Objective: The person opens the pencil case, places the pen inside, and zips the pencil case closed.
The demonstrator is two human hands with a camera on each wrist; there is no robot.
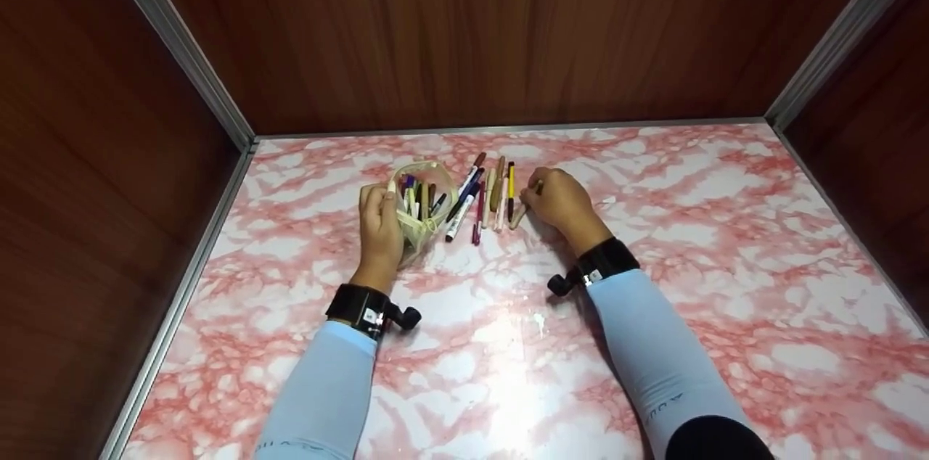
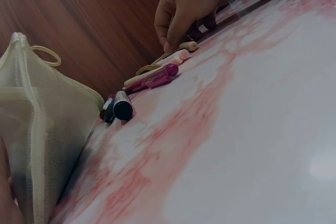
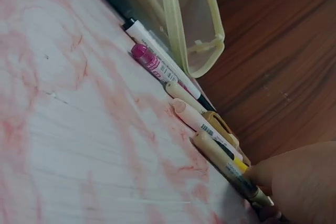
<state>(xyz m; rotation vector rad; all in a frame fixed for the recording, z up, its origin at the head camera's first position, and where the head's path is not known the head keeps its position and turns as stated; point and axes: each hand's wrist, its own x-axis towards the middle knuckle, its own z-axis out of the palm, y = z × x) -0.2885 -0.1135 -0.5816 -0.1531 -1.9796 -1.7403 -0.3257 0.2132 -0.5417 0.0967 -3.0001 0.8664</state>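
My left hand grips the near left side of a cream mesh pencil case, thumb over its rim. The case stands with its mouth facing up, and several pens and markers are inside. At the right end of a row of loose pens, my right hand pinches a beige pen, its tip hidden behind the fingers. Beside that pen lie a yellow and black pen, a pale pink pen and a tan pen.
A magenta pen and a white marker with a dark cap lie between the row and the case. The red-and-white marbled table is bounded by wooden panels at the back and both sides.
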